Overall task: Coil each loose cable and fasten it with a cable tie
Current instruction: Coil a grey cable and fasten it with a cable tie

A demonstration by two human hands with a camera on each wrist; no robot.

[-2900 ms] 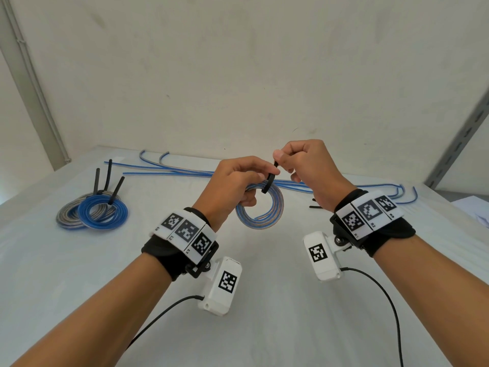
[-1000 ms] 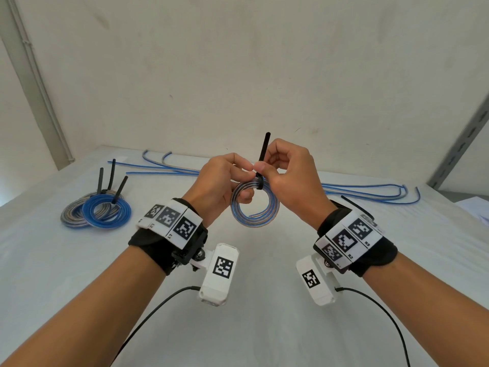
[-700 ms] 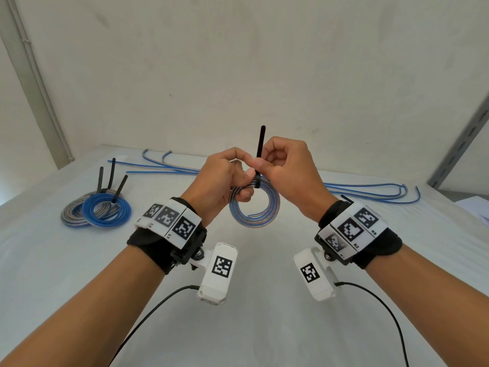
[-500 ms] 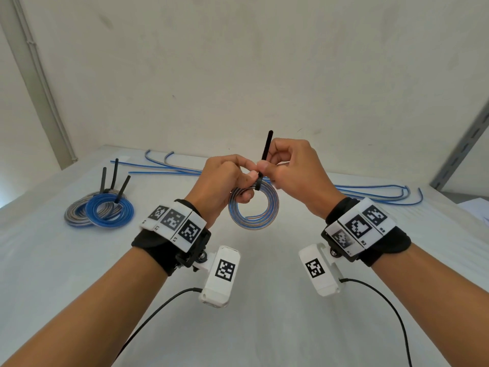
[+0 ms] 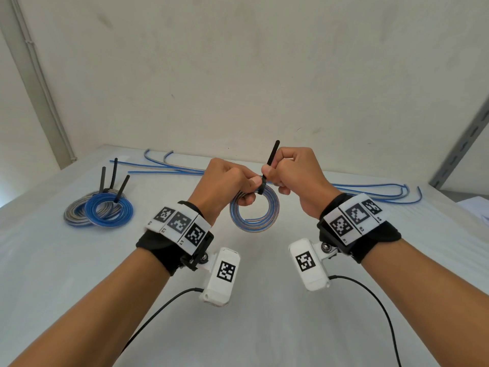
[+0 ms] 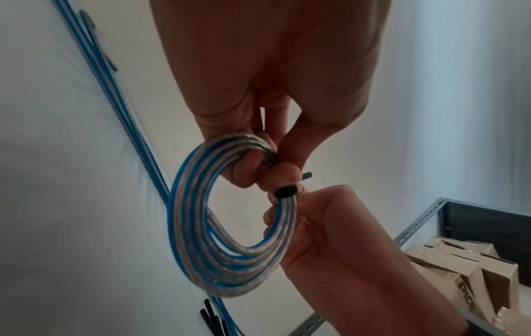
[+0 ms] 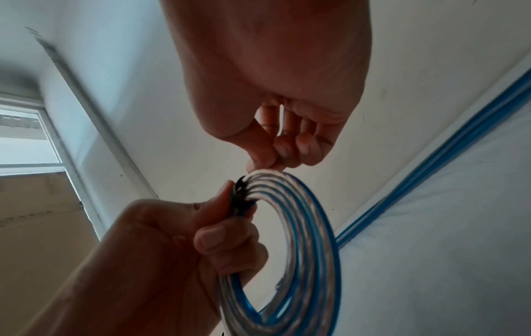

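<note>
A coil of blue-and-clear cable point(image 5: 254, 215) hangs in the air over the white table point(image 5: 264, 327). My left hand point(image 5: 246, 189) grips the coil at its top, fingers curled through the ring. A black cable tie point(image 5: 262, 187) wraps the coil there, its tail standing up. My right hand point(image 5: 268, 170) pinches that tail just above the coil. In the left wrist view the tie point(image 6: 286, 191) sits on the coil point(image 6: 195, 238) between both hands' fingertips. In the right wrist view the tie point(image 7: 240, 197) is against my left thumb, and the coil point(image 7: 310, 250) hangs below.
Two tied coils point(image 5: 99, 210), one grey and one blue, lie at the left with black tie tails sticking up. Loose blue cables point(image 5: 383, 192) run along the table's far side by the wall. Spare black ties point(image 6: 211, 318) lie near them. A metal shelf point(image 6: 416, 229) with boxes stands at the right.
The tie, a loose loop 2.9 s ago, now wraps the coil with its tail upright in my right fingers. Over the last second both hands have barely shifted.
</note>
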